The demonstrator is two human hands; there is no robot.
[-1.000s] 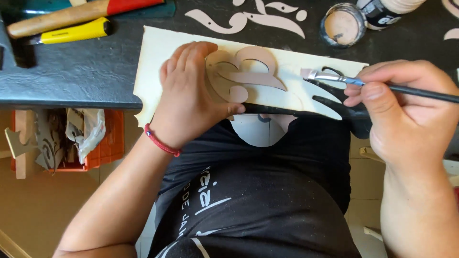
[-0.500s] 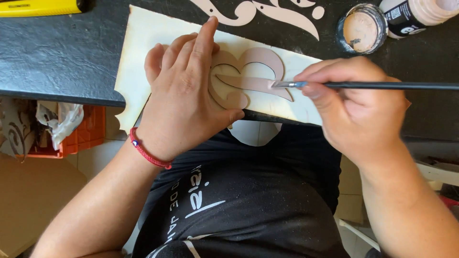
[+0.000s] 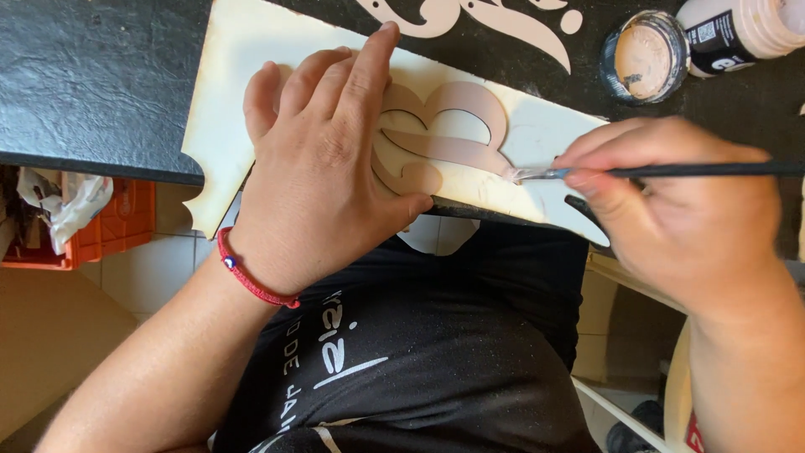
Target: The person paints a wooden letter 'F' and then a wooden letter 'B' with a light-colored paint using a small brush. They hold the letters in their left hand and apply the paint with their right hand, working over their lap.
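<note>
Looking down over a seated person's lap, a black table with a grained, leather-like top [image 3: 92, 75] fills the upper part of the view. On it lies a flat, pale cream board [image 3: 243, 75] with a scalloped lower corner, its near edge overhanging the table toward the person's black printed shirt [image 3: 394, 352].

Resting on that board is a smooth, pinkish-beige cutout of curling scroll shape [image 3: 457, 126], thin and flat, its long axis running left to right. The left hand [image 3: 323, 180], with a red cord bracelet [image 3: 251, 277] at the wrist, lies flat over the cutout's left part, fingers spread narrowly and pressing it down, thumb along the near edge. The right hand [image 3: 679, 210] sits to the right of the cutout and is closer to its tapering right tip. Its fingers are pinched closed around a slim black-handled paintbrush with a metal ferrule [image 3: 637, 171], which lies almost level, bristles pointing left and touching that tip.

Beyond, near the table's far edge, an open round jar of beige paint [image 3: 646, 57] stands just beside a pale plastic bottle [image 3: 742, 33] lying on its side. More cream scroll cutouts [image 3: 495, 25] lie nearby. Below left, an orange plastic crate [image 3: 117, 226] sits on the floor.
</note>
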